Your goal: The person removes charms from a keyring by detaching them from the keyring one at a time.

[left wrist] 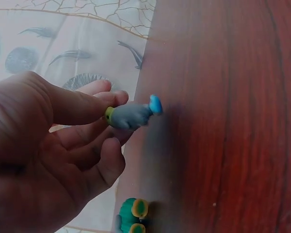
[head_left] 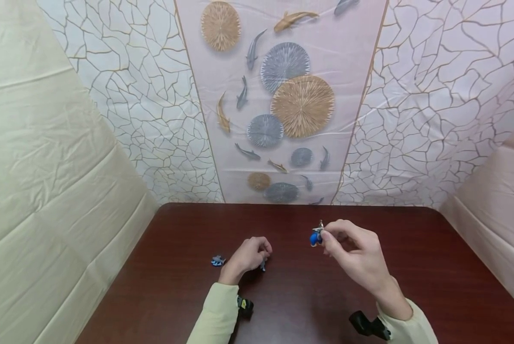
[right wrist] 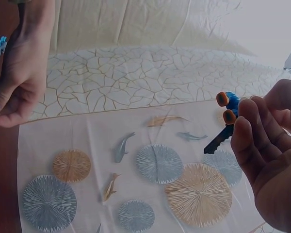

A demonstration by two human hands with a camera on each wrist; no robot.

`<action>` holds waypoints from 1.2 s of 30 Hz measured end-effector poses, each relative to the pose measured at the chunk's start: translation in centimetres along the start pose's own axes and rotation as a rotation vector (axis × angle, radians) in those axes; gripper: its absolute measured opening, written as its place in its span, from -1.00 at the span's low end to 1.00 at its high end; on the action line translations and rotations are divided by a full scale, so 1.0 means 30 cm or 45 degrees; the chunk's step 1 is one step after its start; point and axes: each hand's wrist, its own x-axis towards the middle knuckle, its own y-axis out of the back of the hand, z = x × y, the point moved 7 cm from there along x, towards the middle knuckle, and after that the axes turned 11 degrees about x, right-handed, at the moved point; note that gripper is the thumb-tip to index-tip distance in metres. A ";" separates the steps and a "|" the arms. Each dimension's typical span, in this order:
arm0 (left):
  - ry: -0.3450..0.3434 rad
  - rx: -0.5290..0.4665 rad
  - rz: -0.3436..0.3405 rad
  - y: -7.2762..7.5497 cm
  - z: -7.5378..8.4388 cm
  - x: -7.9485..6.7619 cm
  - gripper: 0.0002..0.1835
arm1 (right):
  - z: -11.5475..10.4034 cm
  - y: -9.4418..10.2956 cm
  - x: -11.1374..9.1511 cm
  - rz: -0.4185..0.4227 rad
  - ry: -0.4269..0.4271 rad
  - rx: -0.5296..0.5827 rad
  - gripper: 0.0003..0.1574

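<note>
My left hand (head_left: 249, 253) pinches a small grey figurine (left wrist: 130, 116) between thumb and fingers. The figurine has a yellow-green end at the fingertips and a light-blue tip facing outward. Held up at the right, my right hand (head_left: 355, 251) grips a small blue toy (head_left: 315, 237) by its edge. In the right wrist view this blue toy (right wrist: 230, 104) shows two orange-rimmed rounds and a dark, toothed strip below; the fingers hide part of it. A green piece with orange-rimmed rounds (left wrist: 132, 215) is partly visible near the left hand.
A small blue-and-grey figurine (head_left: 218, 260) lies on the dark red-brown table (head_left: 188, 306), left of the left hand. Patterned cloth (head_left: 278, 157) hangs behind the table's far edge, with pale cloth (head_left: 89, 215) at the left side. Dark wrist devices (head_left: 370, 326) sit at both cuffs.
</note>
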 end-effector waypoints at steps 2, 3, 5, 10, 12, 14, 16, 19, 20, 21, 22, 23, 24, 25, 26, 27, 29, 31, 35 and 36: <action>0.015 0.012 -0.011 -0.003 -0.005 0.000 -0.82 | 0.001 -0.001 0.000 -0.002 -0.004 -0.008 -0.68; 0.021 0.019 -0.016 -0.004 -0.008 0.000 -0.81 | 0.002 -0.001 -0.001 -0.003 -0.008 -0.015 -0.67; 0.032 0.028 -0.024 -0.007 -0.012 0.001 -0.81 | 0.004 -0.002 -0.002 -0.002 -0.015 -0.019 -0.66; 0.038 0.053 -0.015 -0.009 -0.013 0.003 -0.80 | 0.006 -0.003 -0.005 0.005 -0.022 -0.017 -0.65; 0.048 0.052 -0.018 -0.009 -0.013 0.003 -0.79 | 0.007 -0.003 -0.006 0.005 -0.020 -0.016 -0.65; 0.057 0.056 -0.017 -0.007 -0.013 0.003 -0.78 | 0.008 -0.003 -0.005 0.004 -0.020 -0.018 -0.65; 0.067 0.055 -0.020 -0.005 -0.014 0.003 -0.79 | 0.008 -0.003 -0.004 0.001 -0.021 -0.025 -0.64; 0.080 0.054 -0.021 0.003 -0.015 0.003 -0.80 | 0.008 -0.003 -0.003 -0.001 -0.027 -0.035 -0.63; 0.079 0.053 -0.021 0.007 -0.015 0.003 -0.81 | 0.008 -0.003 -0.003 -0.001 -0.029 -0.035 -0.63; 0.077 0.048 -0.021 0.011 -0.014 0.003 -0.81 | 0.008 -0.003 -0.003 0.001 -0.030 -0.035 -0.64; 0.081 0.045 -0.024 0.015 -0.014 0.002 -0.81 | 0.009 -0.002 -0.003 0.002 -0.031 -0.033 -0.64; 0.078 0.042 -0.024 0.020 -0.013 0.002 -0.82 | 0.008 -0.002 -0.002 0.004 -0.029 -0.032 -0.65; 0.075 0.038 -0.021 0.026 -0.012 0.002 -0.82 | 0.008 -0.002 -0.002 0.006 -0.027 -0.028 -0.66; 0.067 0.031 -0.018 0.033 -0.009 0.002 -0.82 | 0.009 -0.002 -0.001 0.007 -0.026 -0.028 -0.66; 0.061 0.019 -0.017 0.041 -0.006 0.000 -0.82 | 0.009 -0.001 -0.001 0.008 -0.024 -0.028 -0.66; 0.060 0.008 -0.019 0.047 -0.002 -0.002 -0.82 | 0.009 -0.001 -0.001 0.008 -0.023 -0.028 -0.66; 0.049 0.000 -0.016 0.064 0.009 -0.006 -0.81 | 0.011 0.000 -0.001 0.006 -0.025 -0.032 -0.66; 0.029 -0.005 -0.010 0.082 0.024 -0.013 -0.81 | 0.012 0.000 -0.001 0.002 -0.033 -0.042 -0.64; -0.002 0.016 0.006 0.114 0.053 -0.024 -0.81 | 0.011 0.000 -0.003 -0.004 -0.042 -0.058 -0.61; -0.011 0.018 0.010 0.121 0.060 -0.027 -0.81 | 0.010 0.000 -0.003 -0.005 -0.045 -0.059 -0.61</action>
